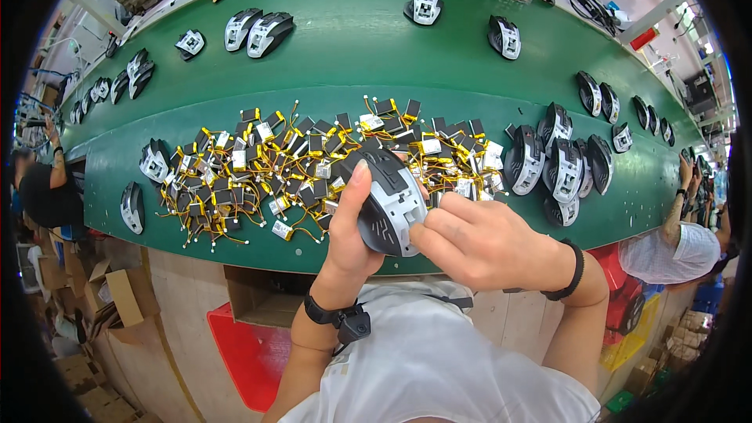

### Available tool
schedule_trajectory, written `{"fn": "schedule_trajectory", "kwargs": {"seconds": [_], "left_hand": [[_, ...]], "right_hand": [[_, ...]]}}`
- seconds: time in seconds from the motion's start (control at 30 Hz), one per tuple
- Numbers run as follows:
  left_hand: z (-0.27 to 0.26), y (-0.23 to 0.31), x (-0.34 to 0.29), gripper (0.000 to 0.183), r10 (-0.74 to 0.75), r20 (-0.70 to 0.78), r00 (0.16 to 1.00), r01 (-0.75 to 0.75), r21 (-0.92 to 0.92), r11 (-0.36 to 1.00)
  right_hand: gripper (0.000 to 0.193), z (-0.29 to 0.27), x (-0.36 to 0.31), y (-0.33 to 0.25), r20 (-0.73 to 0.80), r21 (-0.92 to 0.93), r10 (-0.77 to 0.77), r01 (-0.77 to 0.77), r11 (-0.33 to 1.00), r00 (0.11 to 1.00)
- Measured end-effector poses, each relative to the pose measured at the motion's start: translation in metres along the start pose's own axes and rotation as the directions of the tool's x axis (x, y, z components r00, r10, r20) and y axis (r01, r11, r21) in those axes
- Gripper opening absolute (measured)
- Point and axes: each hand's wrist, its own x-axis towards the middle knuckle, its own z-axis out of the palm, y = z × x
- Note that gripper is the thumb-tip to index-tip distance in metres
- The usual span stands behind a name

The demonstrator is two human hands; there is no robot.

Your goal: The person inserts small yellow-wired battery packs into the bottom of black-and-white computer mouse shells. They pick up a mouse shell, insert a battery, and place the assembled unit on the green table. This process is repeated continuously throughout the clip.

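A black computer mouse (381,202) with an uncovered white-grey inner part is tilted up in front of me. My left hand (349,236) is closed around its left side, thumb along the upper edge. The fingers of my right hand (487,241) are pinched together against the white part at its lower right; whatever they hold, if anything, is hidden. Just beyond my hands spreads a heap of small battery packs (319,168), dark or silvery, with yellow tape, thin wires and white plugs. A cluster of similar mice (562,171) stands right of the heap.
Further mice (269,34) are scattered along the green table (352,47). Two more (132,207) stand at its left. A red bin (249,360) and a cardboard box (266,295) are below the front edge. Other people sit at the far left (48,188) and right (675,251).
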Motion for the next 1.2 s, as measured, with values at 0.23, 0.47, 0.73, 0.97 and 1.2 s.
{"fn": "schedule_trajectory", "kwargs": {"seconds": [0.23, 0.47, 0.73, 0.97, 1.2], "left_hand": [[0.001, 0.005, 0.001, 0.063, 0.007, 0.015, 1.0, -0.005, -0.106, 0.994], [0.001, -0.003, 0.003, 0.058, 0.006, -0.055, 0.998, -0.008, -0.029, 1.0], [0.002, -0.005, 0.003, 0.063, 0.066, 0.059, 0.996, -0.071, 0.087, 0.994], [-0.011, -0.018, 0.0, 0.065, 0.145, 0.099, 0.984, -0.167, 0.272, 0.948], [-0.014, -0.011, 0.012, 0.08, 0.339, 0.083, 0.937, -0.344, 0.39, 0.854]], "right_hand": [[0.03, 0.023, -0.015, -0.005, -0.187, 0.106, 0.126, -0.108, 0.988, 0.974], [0.03, 0.03, -0.015, -0.005, -0.139, 0.186, 0.196, -0.169, 0.968, 0.971], [0.03, 0.052, -0.043, -0.008, -0.159, 0.515, 0.533, -0.391, 0.763, 0.831], [0.032, 0.077, -0.051, -0.023, 0.447, 0.89, 0.681, -0.215, -0.402, 0.58], [0.036, 0.071, -0.047, -0.015, 0.493, 0.811, 0.501, -0.166, -0.561, 0.711]]}}
